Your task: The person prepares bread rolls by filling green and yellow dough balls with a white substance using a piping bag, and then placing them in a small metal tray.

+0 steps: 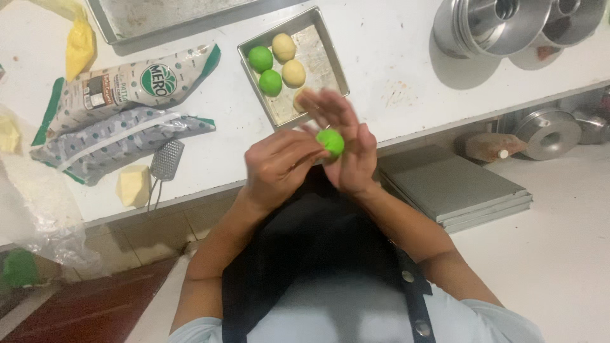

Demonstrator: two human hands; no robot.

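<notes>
A small, smooth, bright green dough ball [330, 142] sits pressed between the left hand [279, 164] and the right hand [346, 143], the fingers of both closed around it, just off the bench [394, 70] edge. Beyond it lies a square tray [318, 54] of green and yellow balls; bare bench lies to its right.

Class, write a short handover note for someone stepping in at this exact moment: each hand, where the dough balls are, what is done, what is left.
Left hand and right hand: both cupped around one green dough ball, above the counter edge.
Small metal tray: two green balls and two pale yellow balls, plus a pale piece partly hidden behind the fingers.
Done: those balls are shaped and laid in the tray.
Left: the held ball is not yet in the tray.
</notes>
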